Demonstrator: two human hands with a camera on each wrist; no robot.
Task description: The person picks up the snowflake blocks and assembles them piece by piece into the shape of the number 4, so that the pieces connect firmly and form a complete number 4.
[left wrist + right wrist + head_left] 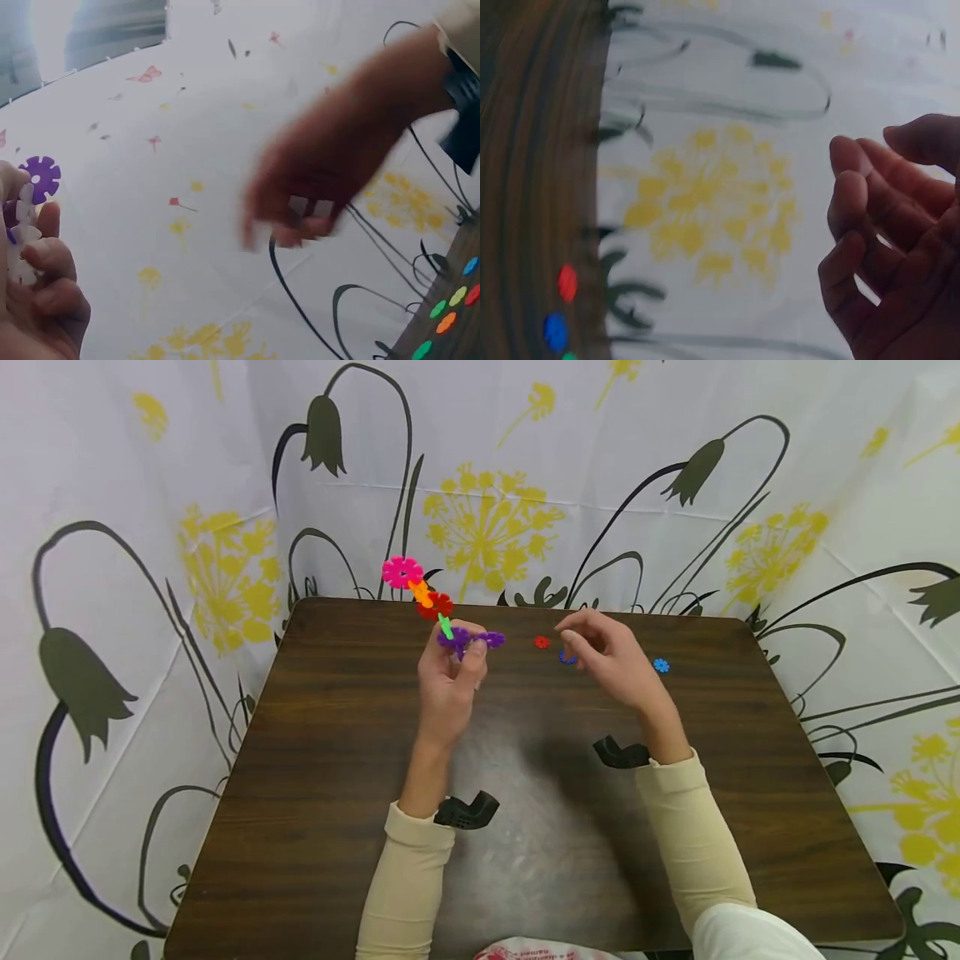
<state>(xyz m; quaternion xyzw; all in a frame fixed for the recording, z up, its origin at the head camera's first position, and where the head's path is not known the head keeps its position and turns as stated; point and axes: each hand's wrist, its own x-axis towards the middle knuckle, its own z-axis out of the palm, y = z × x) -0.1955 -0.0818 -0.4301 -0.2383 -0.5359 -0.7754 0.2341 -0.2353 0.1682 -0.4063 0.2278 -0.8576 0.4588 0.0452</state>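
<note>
My left hand (447, 689) pinches a chain of interlocked flower-shaped plastic discs, raised over the table's far half. From its top come a pink disc (402, 573), an orange disc (422, 594), a red disc (435, 605) and a green disc (446, 627). Purple discs (492, 640) sit at the thumb and fingertips; one purple disc (40, 179) sticks out above the fingers in the left wrist view. To the right, my right hand (611, 652) hangs in the air with loosely bent fingers and nothing between them. Its thumb (924, 139) stands apart from the fingertips.
Beyond and beside the right hand lie a loose red disc (542, 642), a dark blue disc (566, 657), partly covered by that hand, and a light blue disc (661, 666). Several coloured discs show on the brown table (337, 760). A flower-printed cloth (480, 435) hangs behind it.
</note>
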